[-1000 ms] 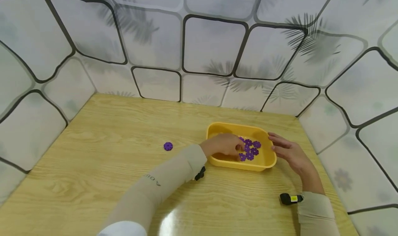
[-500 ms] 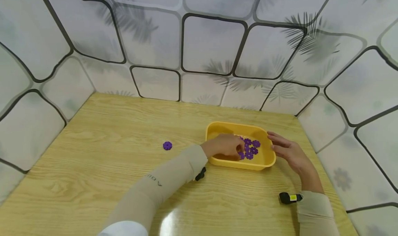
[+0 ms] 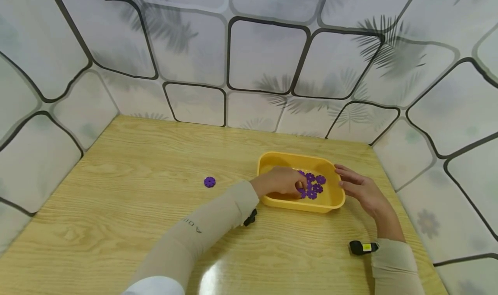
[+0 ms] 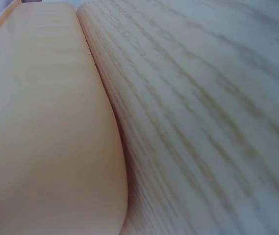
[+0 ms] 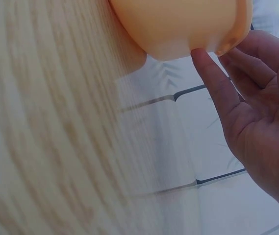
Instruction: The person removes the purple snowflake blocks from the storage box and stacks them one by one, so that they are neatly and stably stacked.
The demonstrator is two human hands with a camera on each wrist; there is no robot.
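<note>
A yellow plastic tray stands on the table with several purple notched discs lying in it. My left hand reaches over the tray's near left side, its curled fingers down among the discs; whether they pinch one is hidden. My right hand is at the tray's right end. In the right wrist view, the right thumb touches the tray's outer wall and the other fingers meet its rim, largely extended. One more purple disc lies alone on the table, left of the tray.
The wood-grain table is bounded at the back and sides by patterned panels. In the left wrist view, only the tray's outer side and the tabletop show. A black wrist device sits by the right sleeve.
My left hand's fingers shift slightly among the discs in the tray. The right hand, the tray and the lone disc keep their places, apart from a small shift of the whole view.
</note>
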